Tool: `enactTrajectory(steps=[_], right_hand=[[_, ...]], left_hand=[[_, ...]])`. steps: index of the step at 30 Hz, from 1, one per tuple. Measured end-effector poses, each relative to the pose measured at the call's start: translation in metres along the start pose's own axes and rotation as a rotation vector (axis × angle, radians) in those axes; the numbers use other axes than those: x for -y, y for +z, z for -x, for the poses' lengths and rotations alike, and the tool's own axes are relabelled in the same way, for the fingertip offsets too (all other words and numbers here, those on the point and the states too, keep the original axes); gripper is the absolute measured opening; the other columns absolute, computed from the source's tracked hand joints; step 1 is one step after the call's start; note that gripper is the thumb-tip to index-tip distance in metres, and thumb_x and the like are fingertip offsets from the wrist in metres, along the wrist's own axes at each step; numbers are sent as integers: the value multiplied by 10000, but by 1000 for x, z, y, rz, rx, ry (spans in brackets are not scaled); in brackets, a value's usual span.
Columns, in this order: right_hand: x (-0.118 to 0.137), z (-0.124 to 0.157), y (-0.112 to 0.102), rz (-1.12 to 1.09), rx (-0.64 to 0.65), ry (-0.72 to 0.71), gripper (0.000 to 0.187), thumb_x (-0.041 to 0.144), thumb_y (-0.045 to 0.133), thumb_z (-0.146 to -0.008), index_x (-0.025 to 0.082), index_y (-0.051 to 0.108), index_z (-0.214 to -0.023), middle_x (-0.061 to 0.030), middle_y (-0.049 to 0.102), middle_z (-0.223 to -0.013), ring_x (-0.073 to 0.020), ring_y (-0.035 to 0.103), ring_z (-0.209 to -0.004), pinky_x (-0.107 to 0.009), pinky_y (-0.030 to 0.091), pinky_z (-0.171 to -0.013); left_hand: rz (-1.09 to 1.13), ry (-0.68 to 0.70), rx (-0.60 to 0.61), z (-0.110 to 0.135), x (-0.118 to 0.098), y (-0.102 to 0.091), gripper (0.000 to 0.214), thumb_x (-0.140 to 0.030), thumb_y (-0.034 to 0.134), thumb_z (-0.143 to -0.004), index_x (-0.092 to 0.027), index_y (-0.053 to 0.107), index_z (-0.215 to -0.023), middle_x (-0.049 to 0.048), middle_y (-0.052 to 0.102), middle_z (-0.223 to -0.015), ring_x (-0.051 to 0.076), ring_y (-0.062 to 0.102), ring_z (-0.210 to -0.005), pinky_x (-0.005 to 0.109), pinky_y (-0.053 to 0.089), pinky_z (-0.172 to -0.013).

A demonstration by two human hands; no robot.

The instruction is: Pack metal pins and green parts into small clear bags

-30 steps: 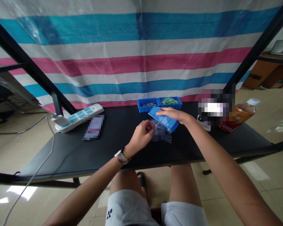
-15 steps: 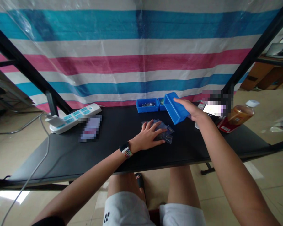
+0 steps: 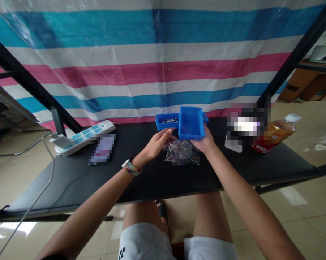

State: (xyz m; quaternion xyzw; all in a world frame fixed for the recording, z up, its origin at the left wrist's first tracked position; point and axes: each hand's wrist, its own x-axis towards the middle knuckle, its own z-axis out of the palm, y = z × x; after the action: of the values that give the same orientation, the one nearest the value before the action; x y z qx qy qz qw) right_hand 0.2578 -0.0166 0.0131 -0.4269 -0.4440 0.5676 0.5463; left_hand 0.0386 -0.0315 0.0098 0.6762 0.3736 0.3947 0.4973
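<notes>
An upright-tilted blue plastic bin (image 3: 191,122), with nothing visible inside, is held by my right hand (image 3: 205,142) from its lower right side. My left hand (image 3: 157,145) is open, its fingers stretched toward the bin; some fingertips are hidden, and it holds nothing that I can see. Below the bin, between both hands, lies a pile of small clear plastic bags (image 3: 182,153) with little metal pieces inside. Behind my left hand stands another blue bin (image 3: 163,126) holding thin metal pins (image 3: 170,120). A further blue bin (image 3: 205,118) is mostly hidden behind the held one.
A white power strip (image 3: 85,137) and a blurred flat item (image 3: 102,148) lie on the left of the black table (image 3: 141,180). At right stand a bottle (image 3: 282,130) and a white object (image 3: 233,143). A striped sheet (image 3: 111,68) hangs behind.
My right hand has brought the bin left and turned its opening toward me. My left hand has lifted off the bags and moved left, uncovering a pile that now looks bigger.
</notes>
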Motion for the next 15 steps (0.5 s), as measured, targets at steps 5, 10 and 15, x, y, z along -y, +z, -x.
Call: enactTrajectory(steps=[5,10,15], right_hand=[[-11,-15,38,-29,41,-34,620,668,371,-1047,235,578,-1440,-110,775,-1288,-303,731,-1165,-434,636,-924],[-18,-28,24,439,56,-175,527,284,554,-980,241,572,-1505,-89,765,-1199,-247,743,-961,-398,617,-914],[-25,-34,9,1090,-32,-319,590,206,628,-958,228,604,-1547,-124,755,-1075,-315,706,-1028,-445,550,-1005]], left_hand=[[251,-98,-143,-4,1,-1,474,-548,761,-891,-192,625,-1173,37,688,-966,192,724,-766,308,611,-676],[262,-139,-527,-13,15,-63,235,-421,660,-932,-203,589,-983,-28,565,-765,134,600,-610,267,560,-609],[45,-345,-650,-24,31,-144,245,-441,616,-953,-201,594,-904,12,601,-687,184,590,-584,276,490,-554]])
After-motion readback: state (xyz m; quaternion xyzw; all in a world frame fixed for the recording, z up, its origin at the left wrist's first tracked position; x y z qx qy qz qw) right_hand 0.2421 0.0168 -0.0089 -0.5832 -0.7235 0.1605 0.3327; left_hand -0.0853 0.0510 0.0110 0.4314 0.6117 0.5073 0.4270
